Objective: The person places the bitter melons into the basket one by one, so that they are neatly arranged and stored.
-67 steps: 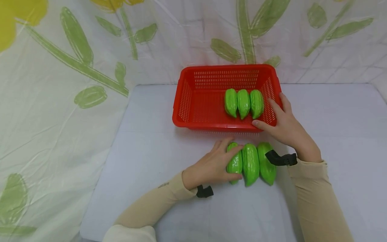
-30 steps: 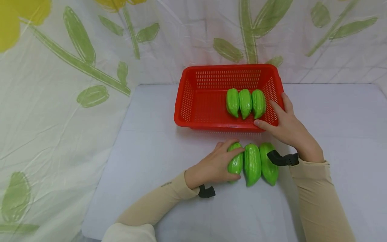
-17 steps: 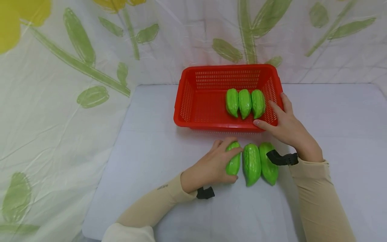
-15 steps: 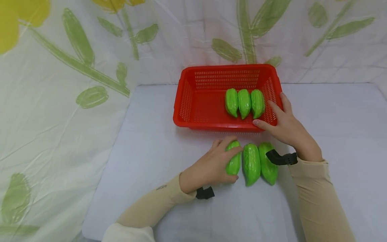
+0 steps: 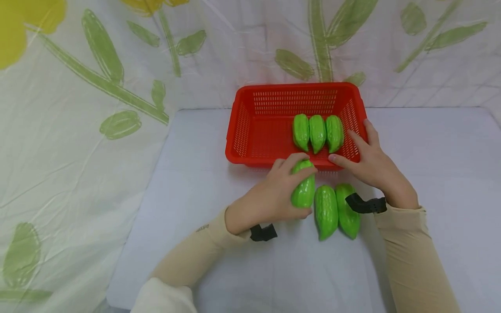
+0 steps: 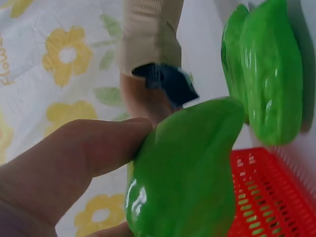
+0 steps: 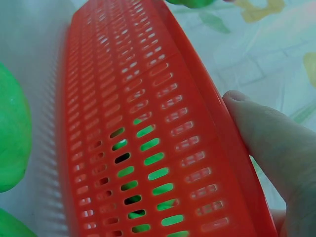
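Note:
My left hand [image 5: 278, 191] grips a glossy green, ridged bitter melon [image 5: 303, 184] with a pointed tip, lifted close to the front rim of the red plastic basket [image 5: 270, 164]. In the left wrist view my thumb presses the side of this bitter melon [image 6: 185, 170]. My right hand [image 5: 372, 163] holds the basket at its right front corner, its thumb on the rim in the right wrist view. Inside the basket, three bitter melons [image 5: 317, 134] lie side by side toward the right. Two more bitter melons [image 5: 326, 212] lie on the table in front of it.
The white table [image 5: 188, 187] ends at the back against a flower-printed cloth [image 5: 250, 48], which also hangs along the left. A black wrist mount [image 5: 365, 204] on my right arm sits close to the rightmost bitter melon on the table.
My left hand has closed round the leftmost bitter melon of the table row, lifted it and moved it forward toward the basket. My right hand and the basket have stayed in place.

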